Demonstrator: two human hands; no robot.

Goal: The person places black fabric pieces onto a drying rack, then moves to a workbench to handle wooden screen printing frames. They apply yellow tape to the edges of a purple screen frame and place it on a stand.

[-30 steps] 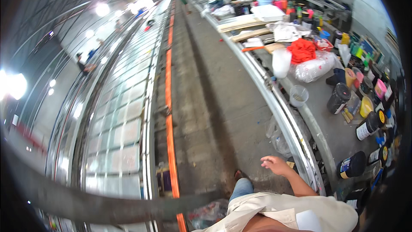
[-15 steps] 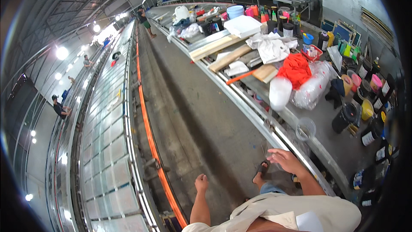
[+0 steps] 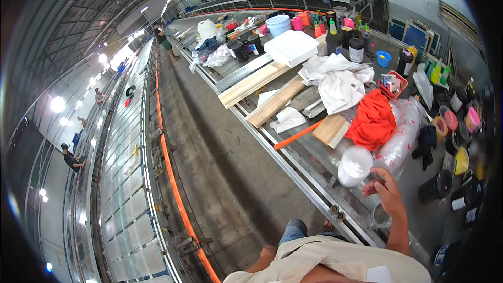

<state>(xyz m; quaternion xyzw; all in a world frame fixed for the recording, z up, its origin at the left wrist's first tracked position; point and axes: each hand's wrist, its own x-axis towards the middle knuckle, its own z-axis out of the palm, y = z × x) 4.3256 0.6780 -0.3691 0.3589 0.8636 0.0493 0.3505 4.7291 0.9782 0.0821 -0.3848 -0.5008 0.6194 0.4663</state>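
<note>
Over the edge of the long worktable, my right hand (image 3: 385, 193) reaches out with thumb and fingers apart, nothing between them. Just left of it stands a white plastic tub (image 3: 355, 166); I see a small gap between them. Beneath my right wrist is a clear plastic container (image 3: 381, 217), partly covered by the forearm. My left hand (image 3: 268, 253) hangs low beside my body over the aisle, near no object; its fingers are hidden. Beyond the tub lie a red cloth (image 3: 371, 120) and a clear plastic-wrapped bundle (image 3: 401, 133).
The worktable's metal rail (image 3: 298, 165) runs along my right. Wooden boards (image 3: 275, 104), white cloths (image 3: 340, 86), a white tray (image 3: 291, 47), a red basket (image 3: 393, 84) and several tubs and bottles crowd it. An orange strip (image 3: 175, 191) edges the left table. Several people stand farther off.
I have moved forward along the aisle, so the table things are nearer. My right hand has risen over the table beside the white tub. My left hand has dropped back toward my body.
</note>
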